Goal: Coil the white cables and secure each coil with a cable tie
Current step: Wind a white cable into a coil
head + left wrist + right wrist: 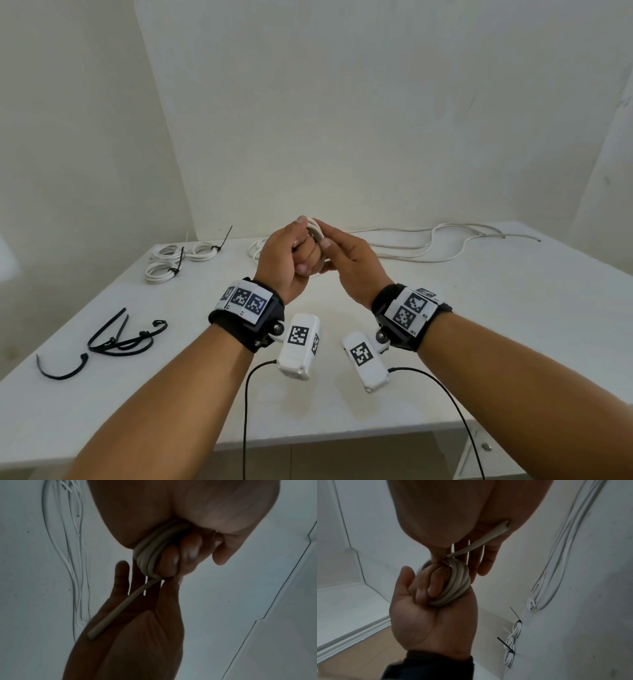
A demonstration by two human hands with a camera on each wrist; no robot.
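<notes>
A small coil of white cable [314, 229] is held up above the table. My left hand [303, 255] grips it, with its fingers curled through the loops [457, 582]. My right hand [325, 240] meets the coil from the right. Its thumb presses the cable against its straight fingers at the top of the coil. The cable's loose end [116, 615] lies across the right palm [137, 635]. No cable tie shows on this coil.
Three tied coils [178, 260] lie at the table's back left. Loose white cables [428, 246] stretch along the back right. Several black cable ties [116, 339] lie front left. The table's front edge [308, 442] is just below my forearms.
</notes>
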